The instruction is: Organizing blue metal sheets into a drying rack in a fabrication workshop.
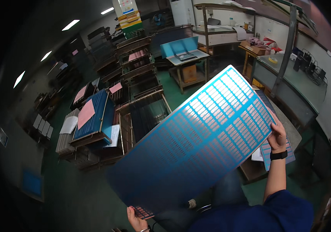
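A large, thin circuit board panel, blue with rows of shiny coppery rectangles, is held tilted in front of me. Its upper right part glares with reflected light, while the lower left lies in shadow. My left hand grips the lower left corner, thumb on the face. At the right edge, my right hand is closed on the panel, a dark band round that wrist. Behind the right hand, a similar blue panel and some white paper lie on a table, partly hidden.
Racks of upright blue panels stand at the left with pink sheets. More dark racks reach back along the middle. A small table holds a blue folded board. A glass-topped bench with black devices is at the right.
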Available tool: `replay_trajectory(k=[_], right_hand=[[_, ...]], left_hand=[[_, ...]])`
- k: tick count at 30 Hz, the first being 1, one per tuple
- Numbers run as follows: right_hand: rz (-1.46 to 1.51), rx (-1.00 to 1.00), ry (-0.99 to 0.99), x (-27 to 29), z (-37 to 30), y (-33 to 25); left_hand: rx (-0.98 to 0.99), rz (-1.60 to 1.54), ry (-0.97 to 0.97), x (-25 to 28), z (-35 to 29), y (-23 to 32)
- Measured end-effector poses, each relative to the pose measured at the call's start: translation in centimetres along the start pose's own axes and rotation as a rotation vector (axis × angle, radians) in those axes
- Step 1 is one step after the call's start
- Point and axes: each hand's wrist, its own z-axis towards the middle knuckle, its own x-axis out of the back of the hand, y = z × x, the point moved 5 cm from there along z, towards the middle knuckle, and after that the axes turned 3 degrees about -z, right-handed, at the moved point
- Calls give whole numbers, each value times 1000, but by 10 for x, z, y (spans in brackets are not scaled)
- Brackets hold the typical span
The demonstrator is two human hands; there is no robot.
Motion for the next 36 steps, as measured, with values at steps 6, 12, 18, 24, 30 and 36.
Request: replay_trajectory(k=[6,12,18,24,30,36], right_hand=[[12,-119,-13,-15,-20,6],[-33,-203,-67,-23,-16,10],[-503,-201,-219,-24,36,10],[-333,-14,86,1,70,25],[437,54,-381,1,56,83],[541,-122,-273,21,42,116]], left_hand=[[129,32,201,54,6,1],[104,49,165,64,3,13],[-217,244,-73,41,-3,62],[-489,387,-83,-5,-1,81],[-191,89,-72,-34,-7,42],[-223,-14,-185,-46,-18,27]])
